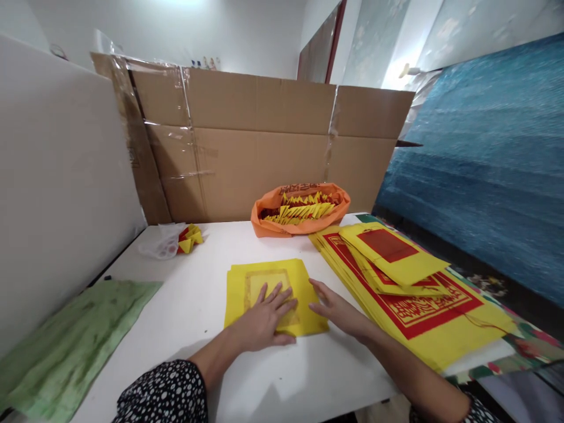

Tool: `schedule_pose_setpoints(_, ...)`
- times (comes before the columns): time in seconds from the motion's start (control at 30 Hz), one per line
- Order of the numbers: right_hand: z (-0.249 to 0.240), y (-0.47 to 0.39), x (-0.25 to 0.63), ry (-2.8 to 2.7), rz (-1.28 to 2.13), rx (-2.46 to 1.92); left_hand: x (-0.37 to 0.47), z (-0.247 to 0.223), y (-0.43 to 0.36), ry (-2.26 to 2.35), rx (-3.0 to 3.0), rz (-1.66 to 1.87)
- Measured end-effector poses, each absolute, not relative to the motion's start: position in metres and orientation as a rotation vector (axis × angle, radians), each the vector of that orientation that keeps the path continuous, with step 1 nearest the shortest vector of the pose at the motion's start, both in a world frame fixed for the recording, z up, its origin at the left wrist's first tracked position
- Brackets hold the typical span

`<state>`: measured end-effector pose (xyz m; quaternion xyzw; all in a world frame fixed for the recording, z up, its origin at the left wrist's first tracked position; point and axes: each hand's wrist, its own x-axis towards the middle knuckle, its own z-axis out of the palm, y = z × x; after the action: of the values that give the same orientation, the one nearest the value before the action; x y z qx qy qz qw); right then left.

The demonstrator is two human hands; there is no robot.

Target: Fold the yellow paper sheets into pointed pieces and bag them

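Yellow paper [308, 323] lies at the middle of the white table, with a faint printed square showing on it. My left hand [264, 320] rests flat on this paper, its fingers spread over the square. At the paper's right edge is my right hand [337, 308], fingers apart, the fingertips touching or just above the edge. To the right lies a stack of large yellow sheets [476, 329] with red print. Smaller yellow sheets [423, 267] with a red square rest on top of it.
An orange bag [273, 230] of folded yellow and red papers stands at the back, before a cardboard wall [264, 158]. A clear plastic bag [163, 242] beside a folded yellow-red piece [190, 238] is back left. Green cloth [83, 335] covers the left edge.
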<state>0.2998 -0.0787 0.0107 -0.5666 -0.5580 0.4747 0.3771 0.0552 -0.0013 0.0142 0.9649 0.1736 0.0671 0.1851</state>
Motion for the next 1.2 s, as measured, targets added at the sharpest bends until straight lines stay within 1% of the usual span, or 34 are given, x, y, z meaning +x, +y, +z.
schedule_pose_setpoints(0.33, 0.026, -0.075, 0.297, -1.346, 1.243, -1.319, 0.054, 0.011, -0.001, 0.492, 2.710, 0.184)
schedule_pose_setpoints(0.4, 0.027, -0.076, 0.299, -1.490, 1.144, -1.324, 0.053, 0.011, -0.001, 0.502, 2.700, 0.165)
schedule_pose_setpoints(0.53, 0.016, -0.072, 0.306, -1.855, 0.774, -1.380, 0.054, 0.022, -0.004, 0.559, 2.675, 0.131)
schedule_pose_setpoints(0.6, 0.007, -0.068, 0.309, -1.910, 0.659, -1.416, 0.053, 0.032, -0.008, 0.575, 2.681, 0.141)
schedule_pose_setpoints(0.67, 0.001, -0.065, 0.311, -1.877, 0.620, -1.408, 0.049, 0.042, -0.013, 0.585, 2.701, 0.147)
schedule_pose_setpoints(0.77, -0.001, -0.064, 0.312, -1.760, 0.736, -1.377, 0.036, 0.057, -0.020, 0.727, 2.729, 0.084)
schedule_pose_setpoints(0.9, 0.003, -0.063, 0.307, -1.652, 1.076, -1.373, 0.016, 0.074, -0.018, 1.011, 2.721, -0.028)
schedule_pose_setpoints(0.97, 0.004, -0.056, 0.301, -1.599, 1.091, -1.398, 0.013, 0.080, -0.012, 1.095, 2.695, -0.042)
schedule_pose_setpoints(1.0, 0.004, -0.051, 0.298, -1.592, 1.034, -1.442, 0.014, 0.082, -0.009, 1.141, 2.694, -0.035)
schedule_pose_setpoints(1.1, 0.004, -0.031, 0.288, -1.634, 0.708, -1.683, 0.027, 0.077, 0.001, 1.227, 2.846, 0.049)
schedule_pose_setpoints(1.2, 0.000, -0.013, 0.281, -1.663, 0.522, -1.841, 0.042, 0.057, 0.006, 1.015, 3.048, 0.128)
